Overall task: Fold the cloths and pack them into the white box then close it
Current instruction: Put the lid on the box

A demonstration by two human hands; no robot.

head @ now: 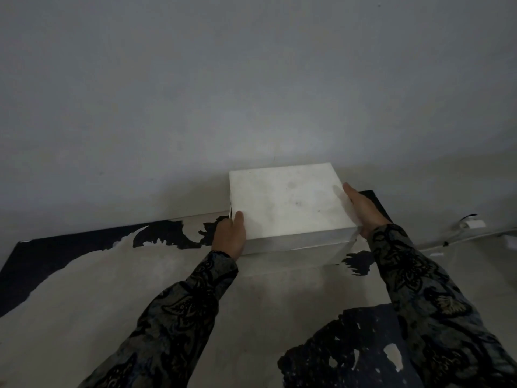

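Gripping white box [288, 201] from both sides: left hand [230, 236] at near-left corner, thumb on lid, other fingers hidden down the side; right hand [361, 210] flat along right edge, fingers straight together. Box closed, between both palms, on black-and-cream patterned surface [112, 289] by grey wall [251, 79].

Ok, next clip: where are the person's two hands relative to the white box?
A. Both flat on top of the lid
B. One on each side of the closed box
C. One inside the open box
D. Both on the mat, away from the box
B: the left hand is against the left side of the closed white box and the right hand along its right side.
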